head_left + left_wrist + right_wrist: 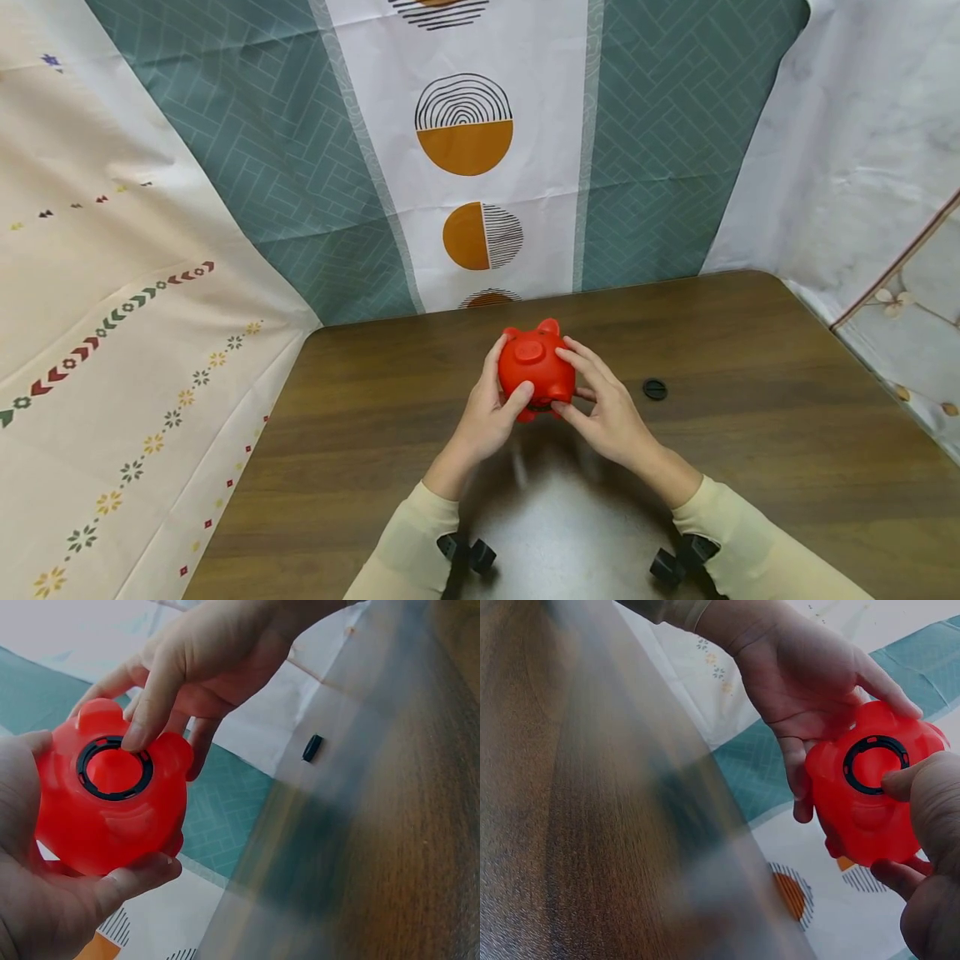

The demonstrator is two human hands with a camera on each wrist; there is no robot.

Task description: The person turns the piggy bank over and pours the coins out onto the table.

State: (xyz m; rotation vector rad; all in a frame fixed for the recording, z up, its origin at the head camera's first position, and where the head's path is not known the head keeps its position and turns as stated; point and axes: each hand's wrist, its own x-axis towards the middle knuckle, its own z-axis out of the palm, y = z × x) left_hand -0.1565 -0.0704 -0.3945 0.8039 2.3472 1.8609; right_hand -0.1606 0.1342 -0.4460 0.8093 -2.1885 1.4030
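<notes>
Both hands hold a red piggy bank [536, 367] above the table, its snout toward the head camera. On its underside a black ring [82, 776] surrounds a round opening, which shows in both wrist views. My left hand [483, 417] grips the side of the bank, thumb across the front. From the other side my right hand [611, 421] holds it, and its thumb presses at the rim of the black ring [853, 778]. A round black plug [655, 389] with a slot bar lies on the table, right of the right hand.
The brown wooden table [375, 400] ends at a back edge against a patterned curtain [300, 167]. A cream patterned cloth [112, 333] hangs at the left and a white one [847, 208] at the right. Black wrist mounts [480, 557] sit by the sleeves.
</notes>
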